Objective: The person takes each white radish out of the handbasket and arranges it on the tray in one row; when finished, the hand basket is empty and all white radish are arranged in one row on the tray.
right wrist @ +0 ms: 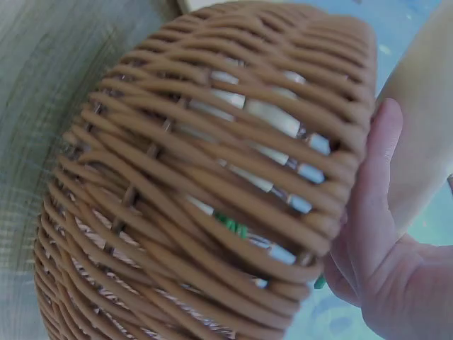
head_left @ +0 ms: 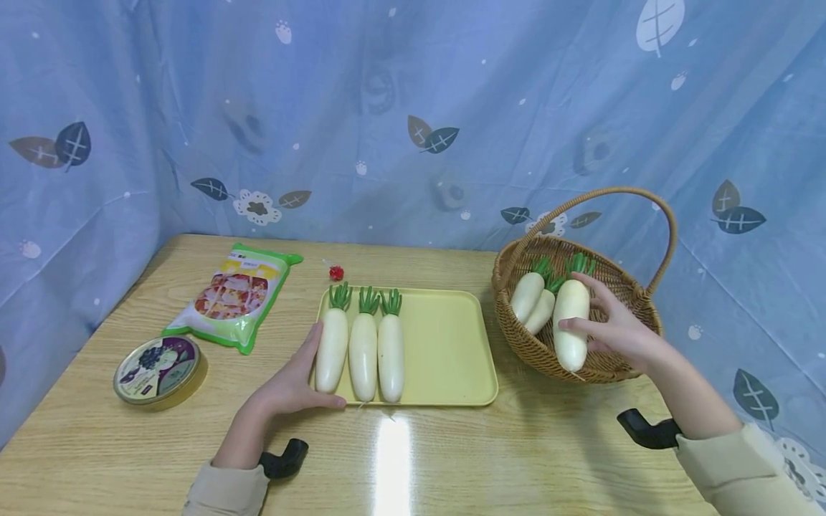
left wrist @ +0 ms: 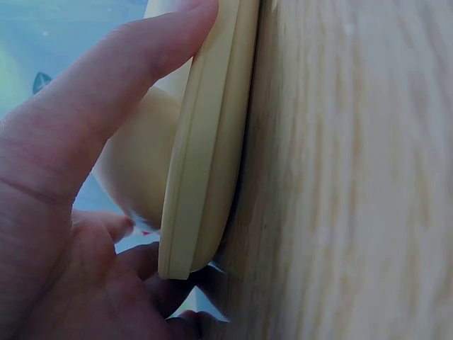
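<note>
My left hand (head_left: pixel 293 383) holds the near left corner of a pale yellow tray (head_left: pixel 445 344), thumb along the front rim and fingers at the left side. In the left wrist view the thumb presses the tray rim (left wrist: pixel 195 177). Three white radishes with green tops lie side by side on the tray; the leftmost radish (head_left: pixel 332 351) is beside this hand. At the right, my right hand (head_left: pixel 613 326) grips another white radish (head_left: pixel 571 315) over the wicker basket (head_left: pixel 529 347). Two more radishes (head_left: pixel 528 295) lie inside. In the right wrist view the basket wall (right wrist: pixel 205 163) hides most of the held radish.
At the left lie a green-edged food packet (head_left: pixel 239 294) and a round tin (head_left: pixel 158 369). A small red object (head_left: pixel 336 273) sits behind the tray. The basket's tall handle (head_left: pixel 606 191) arches above it, and a blue patterned curtain (head_left: pixel 387 143) hangs along the table's back.
</note>
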`<state>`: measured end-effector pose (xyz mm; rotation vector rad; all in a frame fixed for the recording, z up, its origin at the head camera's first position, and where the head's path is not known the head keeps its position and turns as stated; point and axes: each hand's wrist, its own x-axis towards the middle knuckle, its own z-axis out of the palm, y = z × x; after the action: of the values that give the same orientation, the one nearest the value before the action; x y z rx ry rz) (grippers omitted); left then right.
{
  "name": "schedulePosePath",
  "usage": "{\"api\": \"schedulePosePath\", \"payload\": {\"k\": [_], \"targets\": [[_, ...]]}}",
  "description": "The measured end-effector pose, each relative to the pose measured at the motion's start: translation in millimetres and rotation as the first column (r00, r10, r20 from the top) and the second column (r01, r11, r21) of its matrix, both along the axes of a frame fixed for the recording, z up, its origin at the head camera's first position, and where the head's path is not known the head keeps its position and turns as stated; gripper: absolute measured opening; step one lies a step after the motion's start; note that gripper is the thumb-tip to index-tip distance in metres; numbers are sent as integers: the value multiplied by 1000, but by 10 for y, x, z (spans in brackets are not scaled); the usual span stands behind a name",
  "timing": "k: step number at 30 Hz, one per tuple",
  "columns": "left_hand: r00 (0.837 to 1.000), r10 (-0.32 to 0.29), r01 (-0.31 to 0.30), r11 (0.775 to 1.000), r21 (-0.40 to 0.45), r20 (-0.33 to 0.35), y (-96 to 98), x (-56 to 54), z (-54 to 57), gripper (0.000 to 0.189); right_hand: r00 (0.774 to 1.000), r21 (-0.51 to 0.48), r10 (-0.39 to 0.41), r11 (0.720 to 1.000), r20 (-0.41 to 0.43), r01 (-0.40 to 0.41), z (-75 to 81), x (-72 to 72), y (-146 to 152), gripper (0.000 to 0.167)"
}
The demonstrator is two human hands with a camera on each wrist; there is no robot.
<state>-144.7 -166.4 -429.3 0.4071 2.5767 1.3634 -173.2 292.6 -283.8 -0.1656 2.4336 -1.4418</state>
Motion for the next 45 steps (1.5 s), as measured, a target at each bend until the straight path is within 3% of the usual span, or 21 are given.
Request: {"api": "schedulePosePath", "payload": {"k": [9, 29, 35, 45], "targets": [[1000, 0, 0, 1000, 8, 3, 3, -5, -3, 134, 999, 37, 19, 999, -43, -17, 9, 143, -76, 89], [1000, 4, -4, 1000, 18, 6, -5, 6, -10, 134, 992, -89, 111, 989, -55, -115, 6, 405, -337, 88], [1000, 3, -3, 1000, 24, 3, -8, 0, -13, 134, 984, -111, 157, 980, -82, -166, -1, 458, -426, 88], [1000, -3, 3, 1000, 25, 0, 5, -1, 7, 134, 977, -68, 200, 976, -79, -206, -29, 490, -530, 87]]}}
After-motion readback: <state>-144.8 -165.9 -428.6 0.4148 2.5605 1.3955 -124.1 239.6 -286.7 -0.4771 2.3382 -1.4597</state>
